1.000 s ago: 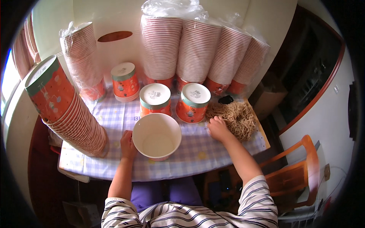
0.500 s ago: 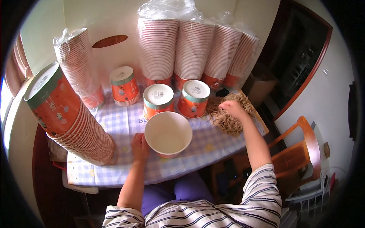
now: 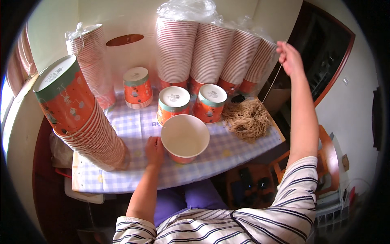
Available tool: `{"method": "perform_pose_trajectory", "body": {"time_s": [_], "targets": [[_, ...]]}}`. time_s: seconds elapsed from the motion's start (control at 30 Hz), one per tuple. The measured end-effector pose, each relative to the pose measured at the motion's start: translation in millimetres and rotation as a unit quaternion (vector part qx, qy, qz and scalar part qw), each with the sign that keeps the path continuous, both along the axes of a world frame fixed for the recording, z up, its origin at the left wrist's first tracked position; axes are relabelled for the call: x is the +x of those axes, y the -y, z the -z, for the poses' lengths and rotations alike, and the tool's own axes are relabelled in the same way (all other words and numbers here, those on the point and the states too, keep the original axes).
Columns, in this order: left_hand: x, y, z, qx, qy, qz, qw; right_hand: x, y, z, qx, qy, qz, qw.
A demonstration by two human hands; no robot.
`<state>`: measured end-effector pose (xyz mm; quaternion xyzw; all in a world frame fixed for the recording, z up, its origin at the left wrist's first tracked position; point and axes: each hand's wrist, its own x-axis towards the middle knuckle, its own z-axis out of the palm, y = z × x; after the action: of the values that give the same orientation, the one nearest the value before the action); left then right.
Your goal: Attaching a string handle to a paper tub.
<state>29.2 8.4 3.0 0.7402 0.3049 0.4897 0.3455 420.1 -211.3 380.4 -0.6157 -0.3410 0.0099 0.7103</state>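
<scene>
High at the right, my right hand (image 3: 290, 59) pinches a thin strand of tan twine (image 3: 274, 85), which stretches down taut to a tangled pile of twine (image 3: 248, 118) on the table's right end. An open paper tub (image 3: 185, 136), white inside and orange outside, stands upright near the table's front middle. Just left of that tub, my left hand (image 3: 154, 150) is closed, with its knuckles near the tub's wall. Whether anything is inside those fingers is hidden.
Two upside-down orange tubs (image 3: 174, 97) sit behind the open one, with a short stack (image 3: 137, 87) farther left. A tall leaning stack of tubs (image 3: 81, 110) stands at left. Plastic-wrapped stacks (image 3: 176, 53) line the back. A wooden chair (image 3: 327, 162) is at right.
My right hand has risen from the twine pile toward the upper right, drawing a strand up with it. My left hand stays beside the open tub.
</scene>
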Motion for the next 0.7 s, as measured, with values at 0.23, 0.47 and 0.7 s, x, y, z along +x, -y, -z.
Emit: {"method": "perform_pose_trajectory", "body": {"time_s": [0.23,0.47,0.7], "targets": [[-4,-2,-6,-0.016,0.010,0.001,1.000,-100,-18,-46,-0.198,0.285,-0.031,0.937],[-7,6,-3,-0.046,0.064,-0.033,0.996,-191,-8,162,-0.264,0.371,-0.285,0.844],[-65,90,-43,-0.183,0.110,0.106,0.971,-241,12,220,-0.235,0.359,-0.301,0.852]]}}
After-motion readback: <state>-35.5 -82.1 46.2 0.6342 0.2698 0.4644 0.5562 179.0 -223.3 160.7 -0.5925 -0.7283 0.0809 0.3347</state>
